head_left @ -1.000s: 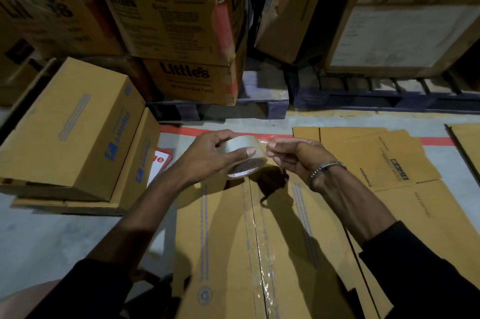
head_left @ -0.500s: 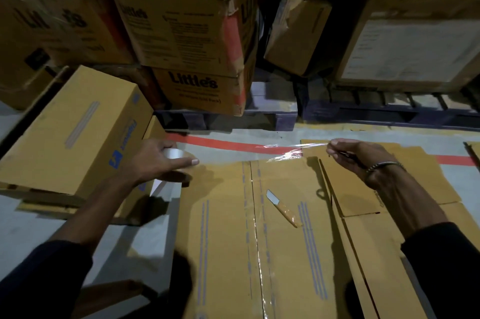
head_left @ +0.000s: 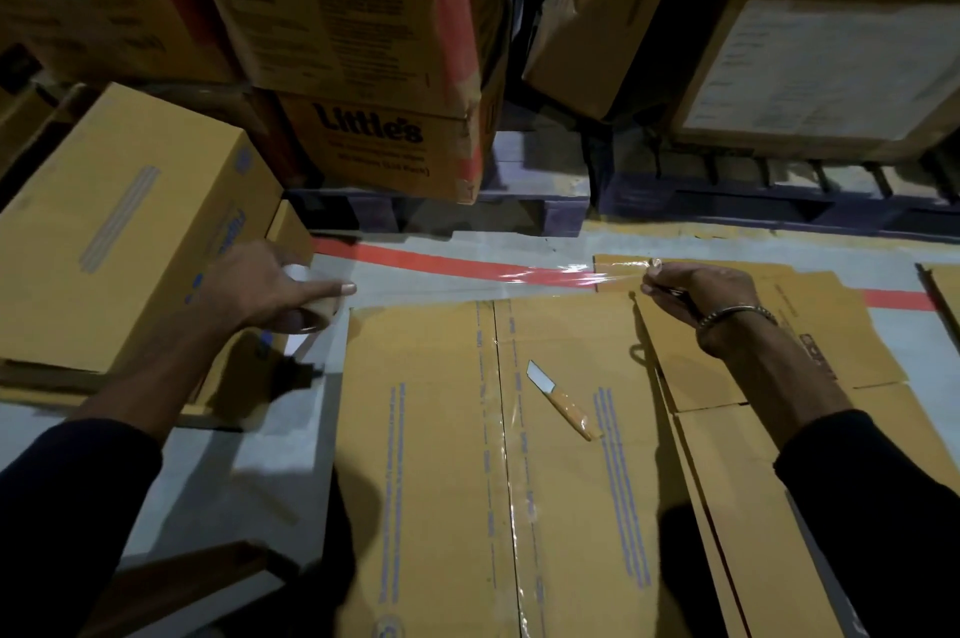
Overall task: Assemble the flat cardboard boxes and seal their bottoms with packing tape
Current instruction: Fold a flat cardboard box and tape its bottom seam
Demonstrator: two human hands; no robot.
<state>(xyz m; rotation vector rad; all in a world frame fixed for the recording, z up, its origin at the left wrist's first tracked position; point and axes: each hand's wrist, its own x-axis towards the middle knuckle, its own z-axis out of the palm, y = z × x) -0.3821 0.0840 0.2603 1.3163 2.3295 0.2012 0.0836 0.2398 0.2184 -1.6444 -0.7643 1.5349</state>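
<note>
An upturned cardboard box point(head_left: 431, 455) lies in front of me, its bottom flaps closed and a clear strip running down the centre seam. My left hand point(head_left: 260, 289) grips the tape roll point(head_left: 311, 310) off the box's far left corner. My right hand point(head_left: 696, 289) pinches the free end of the clear tape point(head_left: 561, 276), which stretches between my hands just past the box's far edge. An orange-handled utility knife point(head_left: 561, 401) lies on the box's right flap.
An assembled box point(head_left: 119, 232) stands at the left on flat ones. Flat cardboard point(head_left: 810, 325) lies to the right under my right arm. Stacked cartons point(head_left: 363, 55) on blue pallets point(head_left: 519, 200) fill the back. A red floor line point(head_left: 441, 263) runs across.
My hands have moved apart, drawing a long strip of tape from the roll. The left hand carried the roll to the left and the right hand pulled the end to the right.
</note>
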